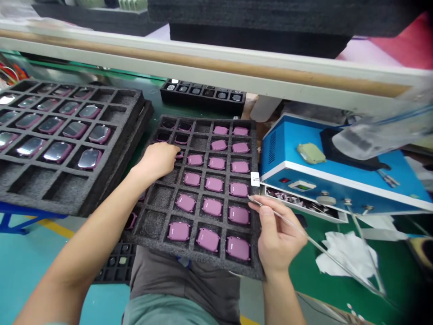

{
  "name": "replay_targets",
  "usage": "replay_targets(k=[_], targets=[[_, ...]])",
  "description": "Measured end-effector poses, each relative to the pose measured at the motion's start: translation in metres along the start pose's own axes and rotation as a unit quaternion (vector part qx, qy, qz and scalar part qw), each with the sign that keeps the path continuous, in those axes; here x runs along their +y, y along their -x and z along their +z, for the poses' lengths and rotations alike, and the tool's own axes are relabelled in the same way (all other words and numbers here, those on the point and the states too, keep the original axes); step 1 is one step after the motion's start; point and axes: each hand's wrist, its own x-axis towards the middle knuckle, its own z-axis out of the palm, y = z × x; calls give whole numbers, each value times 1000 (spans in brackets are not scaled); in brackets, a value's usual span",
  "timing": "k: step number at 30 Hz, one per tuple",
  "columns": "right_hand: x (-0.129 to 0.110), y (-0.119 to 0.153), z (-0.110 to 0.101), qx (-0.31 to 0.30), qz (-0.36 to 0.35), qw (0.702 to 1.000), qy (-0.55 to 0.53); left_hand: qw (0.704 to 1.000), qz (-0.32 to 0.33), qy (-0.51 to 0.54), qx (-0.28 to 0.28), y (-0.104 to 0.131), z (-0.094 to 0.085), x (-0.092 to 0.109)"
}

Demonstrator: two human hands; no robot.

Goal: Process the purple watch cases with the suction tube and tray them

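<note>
A dark grey foam tray (158, 223) lies in front of me, with purple watch cases (212, 207) in many of its compartments. My left hand (159, 159) reaches over the tray's left part, its fingers closed at a dark-faced purple watch (179, 155) in a compartment. My right hand (279, 228) is at the tray's right edge and pinches a thin pen-like tool (287, 220) joined to a tube. The tool's tip is beside a purple case (238, 189) near the right edge.
Another foam tray (76, 198) with glossy-faced watches stands at the left. A blue machine (294, 144) with a pale green case (311, 153) on top is at the right, near crumpled white tissue (348, 255). A shelf edge (216, 74) crosses above.
</note>
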Motion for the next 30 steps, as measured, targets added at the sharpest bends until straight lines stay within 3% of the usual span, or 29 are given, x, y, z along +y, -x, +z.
replay_targets(k=[4,7,9,11,13,15,19,30], targets=[[0,0,1,-2,6,1000,-2,999,-8,-10,33,-2,-5,4],[1,-1,3,1,-3,1000,-6,976,-5,183,120,7,-2,30],[3,-2,3,8,-18,1000,-8,907,25,408,105,18,8,59],[5,-3,3,8,-33,999,-7,825,55,562,20,31,22,89],[6,-4,2,-5,-44,999,-5,773,66,628,-54,41,35,111],[7,-5,2,-26,-57,998,-6,747,63,654,-95,47,44,121],[7,-9,2,-59,-72,996,-8,723,50,679,-114,49,49,121],[7,-10,1,-60,-84,995,-6,703,43,696,-135,51,52,121]])
